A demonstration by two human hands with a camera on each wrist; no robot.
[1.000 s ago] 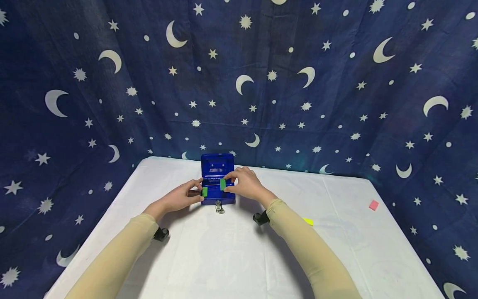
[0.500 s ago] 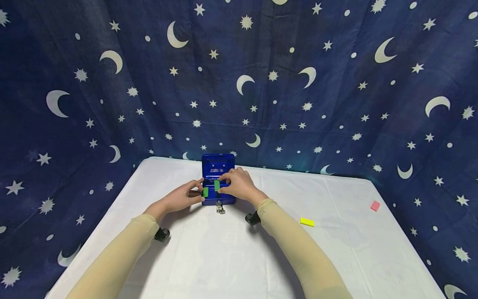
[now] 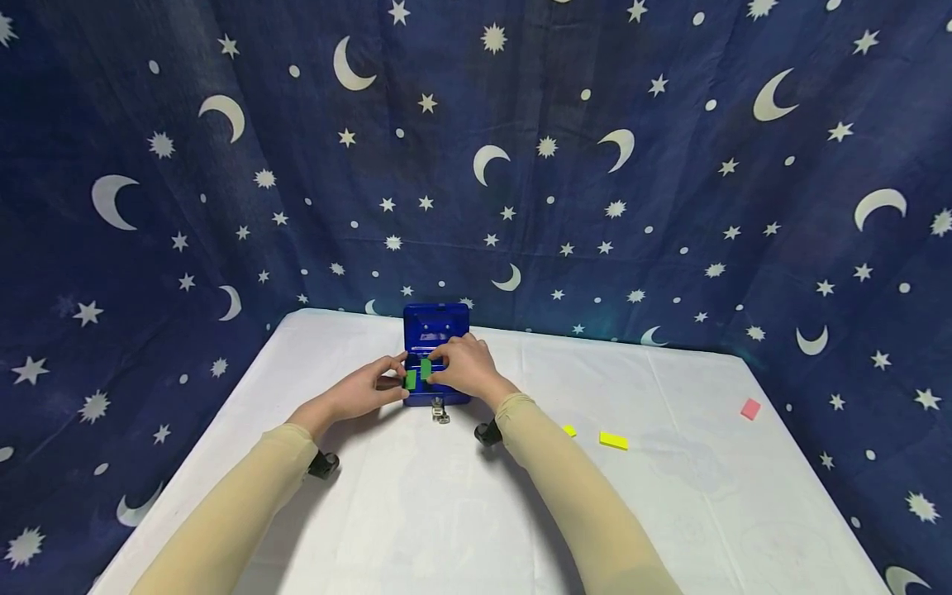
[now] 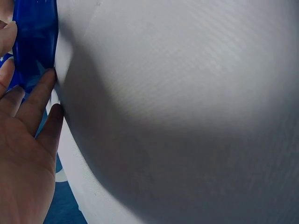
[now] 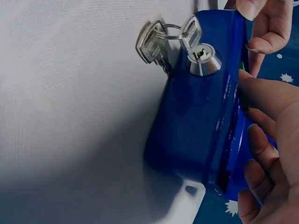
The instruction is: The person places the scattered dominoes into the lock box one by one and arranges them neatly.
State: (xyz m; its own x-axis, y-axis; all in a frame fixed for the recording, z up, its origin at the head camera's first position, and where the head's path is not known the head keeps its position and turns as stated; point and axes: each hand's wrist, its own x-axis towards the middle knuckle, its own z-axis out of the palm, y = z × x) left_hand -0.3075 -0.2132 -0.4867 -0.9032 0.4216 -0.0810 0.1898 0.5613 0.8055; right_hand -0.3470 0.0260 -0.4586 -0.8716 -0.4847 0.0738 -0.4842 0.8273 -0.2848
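A small blue cash box (image 3: 439, 322) stands at the back of the table with its lid raised. My left hand (image 3: 364, 388) holds the box's left side, thumb at the front corner and a finger near the back. Just inside that side, by these fingertips, is a green block (image 3: 411, 380). My right hand (image 3: 470, 368) pinches a second green block (image 3: 426, 369) between thumb and finger, over the box's inside. Keys (image 5: 153, 44) on a ring hang from the front lock (image 5: 204, 63). The right fingers partly hide the box's interior.
Beyond my right forearm a yellow block (image 3: 613, 440) lies on the white tabletop (image 3: 416, 512), with another yellow piece (image 3: 569, 430) partly behind the sleeve. A pink block (image 3: 750, 409) lies near the right edge. A starry blue curtain (image 3: 535, 198) hangs behind the table.
My right hand has moved left with its green block, nearer the other green block. The left hand stays at the box's side. The second yellow piece has come into view past the right sleeve.
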